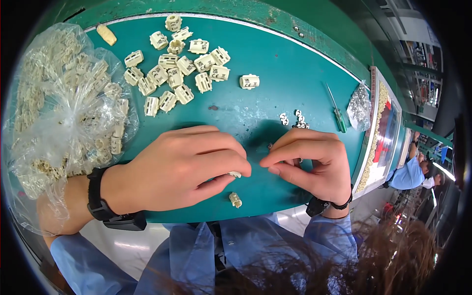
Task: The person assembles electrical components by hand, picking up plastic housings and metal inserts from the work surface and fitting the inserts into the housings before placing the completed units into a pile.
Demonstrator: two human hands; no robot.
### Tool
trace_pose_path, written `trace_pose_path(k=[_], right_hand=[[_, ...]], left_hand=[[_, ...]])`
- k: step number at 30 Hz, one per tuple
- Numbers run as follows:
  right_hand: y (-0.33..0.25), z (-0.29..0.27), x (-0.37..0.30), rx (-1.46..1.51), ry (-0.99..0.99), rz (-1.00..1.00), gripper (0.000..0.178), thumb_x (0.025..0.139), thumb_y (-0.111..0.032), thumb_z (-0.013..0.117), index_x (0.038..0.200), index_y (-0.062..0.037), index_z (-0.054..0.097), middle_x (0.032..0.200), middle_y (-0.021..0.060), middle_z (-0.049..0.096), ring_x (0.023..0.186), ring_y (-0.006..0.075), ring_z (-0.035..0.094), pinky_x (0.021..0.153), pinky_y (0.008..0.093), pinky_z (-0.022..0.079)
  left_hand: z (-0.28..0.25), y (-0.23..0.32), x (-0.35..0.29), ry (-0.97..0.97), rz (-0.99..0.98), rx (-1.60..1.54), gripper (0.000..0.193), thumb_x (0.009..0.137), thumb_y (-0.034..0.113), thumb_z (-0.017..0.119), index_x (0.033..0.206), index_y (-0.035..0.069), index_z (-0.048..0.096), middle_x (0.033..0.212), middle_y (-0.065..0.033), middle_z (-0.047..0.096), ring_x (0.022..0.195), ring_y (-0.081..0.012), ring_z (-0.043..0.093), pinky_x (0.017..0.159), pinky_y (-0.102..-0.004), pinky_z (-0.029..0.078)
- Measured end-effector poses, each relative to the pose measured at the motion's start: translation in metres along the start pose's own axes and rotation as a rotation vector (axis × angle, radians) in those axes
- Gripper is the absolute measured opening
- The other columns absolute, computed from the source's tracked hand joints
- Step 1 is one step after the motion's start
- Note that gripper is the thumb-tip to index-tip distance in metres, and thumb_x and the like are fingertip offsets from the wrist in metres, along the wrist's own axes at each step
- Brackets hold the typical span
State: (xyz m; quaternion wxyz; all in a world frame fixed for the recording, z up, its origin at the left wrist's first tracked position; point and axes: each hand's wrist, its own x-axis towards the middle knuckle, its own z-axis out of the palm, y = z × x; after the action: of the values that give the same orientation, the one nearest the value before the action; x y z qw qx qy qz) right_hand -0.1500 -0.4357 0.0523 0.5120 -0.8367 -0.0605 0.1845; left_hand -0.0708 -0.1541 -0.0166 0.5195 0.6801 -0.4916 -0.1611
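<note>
My left hand (182,167) is closed around a cream plastic part, and only a sliver of that plastic part (234,174) shows between thumb and fingers. Facing it, my right hand (314,157) has thumb and forefinger pinched close together; whatever sits between those tips is hidden or too small to name. Another cream plastic piece (235,199) lies on the green table just below the left hand. Beyond the right hand rest several small shiny metal pieces (299,118). A loose group of cream plastic housings (174,77) is spread farther back.
At the left a clear plastic bag (73,113) bulges with similar parts. On the right lie a green-handled screwdriver (339,118), a small bag of metal pieces (360,108) and a framed panel (376,147). A raised green edge (275,22) runs along the back.
</note>
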Motion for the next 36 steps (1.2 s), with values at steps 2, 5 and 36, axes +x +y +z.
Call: trace_pose_path(k=[2,5,36], right_hand=[[-0.001,0.000,0.001,0.010,-0.023,0.059,0.025,0.083,0.009,0.091,0.105,-0.0023,0.092,0.100,0.0093,0.082,0.085,0.0191,0.074,0.071,0.0328,0.054],[0.005,0.001,0.001,0.129,-0.006,-0.015,0.025,0.081,0.010,0.091,0.102,-0.0030,0.093,0.098,0.0102,0.082,0.085,0.0195,0.075,0.072,0.0327,0.056],[0.012,0.030,0.002,-0.371,0.065,-0.204,0.027,0.083,-0.001,0.098,0.108,-0.0043,0.088,0.099,0.0060,0.078,0.080,0.0170,0.073,0.064,0.0320,0.057]], left_hand=[[0.000,-0.001,-0.002,0.008,0.001,-0.008,0.025,0.088,0.002,0.090,0.110,0.013,0.085,0.116,-0.0029,0.081,0.097,-0.0249,0.077,0.085,-0.0361,0.064],[-0.001,-0.001,-0.003,-0.012,-0.006,0.013,0.027,0.086,0.003,0.091,0.110,0.014,0.085,0.117,-0.0023,0.081,0.097,-0.0245,0.076,0.084,-0.0358,0.063],[-0.003,0.000,-0.008,-0.125,0.024,0.230,0.033,0.087,0.020,0.094,0.116,0.012,0.081,0.113,-0.0021,0.070,0.099,-0.0258,0.064,0.089,-0.0374,0.059]])
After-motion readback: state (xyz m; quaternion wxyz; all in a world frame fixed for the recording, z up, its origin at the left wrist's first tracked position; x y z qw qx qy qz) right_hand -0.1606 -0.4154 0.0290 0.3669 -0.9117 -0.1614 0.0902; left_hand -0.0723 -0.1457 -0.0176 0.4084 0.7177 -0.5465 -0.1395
